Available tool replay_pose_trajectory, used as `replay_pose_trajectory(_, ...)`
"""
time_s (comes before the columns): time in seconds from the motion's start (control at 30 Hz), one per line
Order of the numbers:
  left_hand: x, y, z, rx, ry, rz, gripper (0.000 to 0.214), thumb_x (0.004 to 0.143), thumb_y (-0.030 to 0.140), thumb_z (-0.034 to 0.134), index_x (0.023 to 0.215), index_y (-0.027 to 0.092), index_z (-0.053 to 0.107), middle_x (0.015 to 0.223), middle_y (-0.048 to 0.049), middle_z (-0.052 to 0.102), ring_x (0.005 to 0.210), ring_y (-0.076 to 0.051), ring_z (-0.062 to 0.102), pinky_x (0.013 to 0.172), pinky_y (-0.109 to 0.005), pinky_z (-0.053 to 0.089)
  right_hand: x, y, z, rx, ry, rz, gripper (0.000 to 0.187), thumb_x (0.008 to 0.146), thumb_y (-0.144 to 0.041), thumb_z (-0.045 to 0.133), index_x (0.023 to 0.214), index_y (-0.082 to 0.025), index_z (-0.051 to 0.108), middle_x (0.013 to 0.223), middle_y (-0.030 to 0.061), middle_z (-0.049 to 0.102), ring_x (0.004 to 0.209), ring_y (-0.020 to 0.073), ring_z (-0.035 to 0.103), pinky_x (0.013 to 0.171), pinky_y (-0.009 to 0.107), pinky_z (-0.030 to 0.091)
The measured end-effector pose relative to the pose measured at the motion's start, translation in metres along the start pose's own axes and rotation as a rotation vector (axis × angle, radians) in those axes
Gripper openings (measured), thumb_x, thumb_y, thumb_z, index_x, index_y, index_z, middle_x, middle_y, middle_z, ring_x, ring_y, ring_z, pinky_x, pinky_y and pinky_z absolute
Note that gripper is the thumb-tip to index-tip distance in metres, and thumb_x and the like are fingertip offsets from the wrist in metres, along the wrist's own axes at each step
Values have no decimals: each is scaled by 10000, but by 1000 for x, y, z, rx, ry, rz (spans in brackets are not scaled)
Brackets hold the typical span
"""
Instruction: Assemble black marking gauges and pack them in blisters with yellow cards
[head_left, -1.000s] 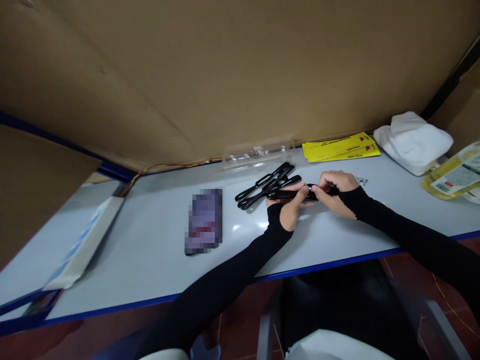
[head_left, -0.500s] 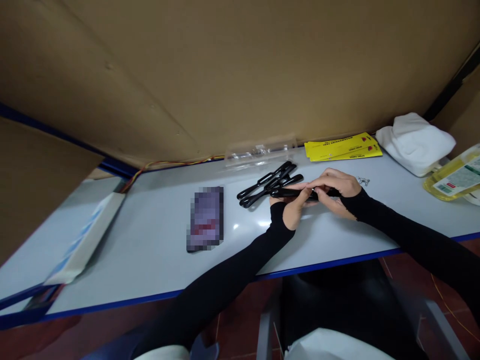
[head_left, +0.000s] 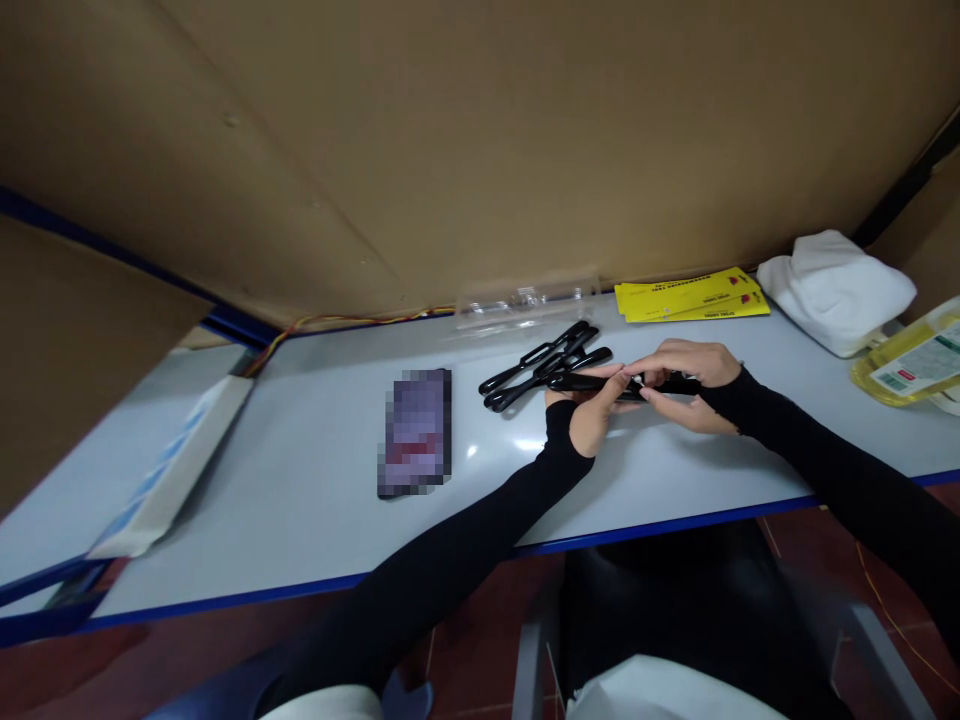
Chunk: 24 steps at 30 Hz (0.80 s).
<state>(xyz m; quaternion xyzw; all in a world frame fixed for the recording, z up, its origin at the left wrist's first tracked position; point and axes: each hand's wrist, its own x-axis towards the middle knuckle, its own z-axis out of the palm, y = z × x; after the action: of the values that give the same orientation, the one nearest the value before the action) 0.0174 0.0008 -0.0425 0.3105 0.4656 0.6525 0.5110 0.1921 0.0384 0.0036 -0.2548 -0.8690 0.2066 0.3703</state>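
Note:
Both my hands meet over the middle of the pale table (head_left: 300, 520), arms in black sleeves. My left hand (head_left: 596, 410) is closed around a long black plastic piece (head_left: 581, 382), thumb on top. At that piece's right end my right hand (head_left: 686, 375) pinches with thumb and fingers; a small light spot shows between the fingertips, too small to name. Just behind my left hand lies a small pile of similar black slotted pieces (head_left: 541, 365).
A blurred dark phone-sized object (head_left: 417, 432) lies left of the hands. Clear plastic packaging (head_left: 525, 300) and yellow leaflets (head_left: 690, 297) sit by the cardboard wall. White cloth (head_left: 836, 288) and a yellowish bottle (head_left: 911, 365) are at the right. A white-blue flat box (head_left: 172, 470) lies far left.
My right fingers have stretched out flatter along the black piece, and the small metal bit beside that hand is now hidden. The view has shifted slightly; the hands stay in place.

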Motion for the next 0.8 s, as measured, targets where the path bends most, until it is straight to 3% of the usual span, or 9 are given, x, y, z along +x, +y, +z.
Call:
replay_pose_trajectory(0.33,-1,7,2,-24,16,-31,423,556,428,1001,807,140,821,779,-100,790,712,-287,785,644,-492,707,-3,7,-10,-45,4,3,121,853,-213,676,935,-227,765,818,26,714,733,168,642,693,313,533)
replay_pose_trajectory(0.53,1,9,2,-37,22,-32,463,508,459,1013,778,139,816,767,-99,786,699,-299,784,643,-514,706,-5,8,-10,-58,-2,-74,67,891,-210,662,887,-227,727,770,24,692,736,179,612,689,320,507)
replay_pose_trajectory(0.6,1,11,3,-39,30,-39,485,489,471,1018,771,135,811,761,-95,784,699,-302,784,650,-520,706,-7,9,-8,-48,31,-92,85,898,-204,660,940,-225,731,782,20,684,727,173,601,690,313,511)
replay_pose_trajectory(0.7,0,13,3,-28,37,-46,511,481,478,1019,788,128,809,770,-97,788,708,-300,786,670,-527,705,-8,12,-6,-49,77,-80,261,895,-207,673,1150,-225,724,886,30,694,750,168,610,713,309,536)
replay_pose_trajectory(0.8,0,14,3,-17,44,-43,497,496,471,1013,798,132,812,782,-100,793,740,-303,793,689,-515,706,-8,16,-4,-76,51,-135,161,895,-200,678,1044,-223,736,890,43,691,785,185,611,719,323,525)
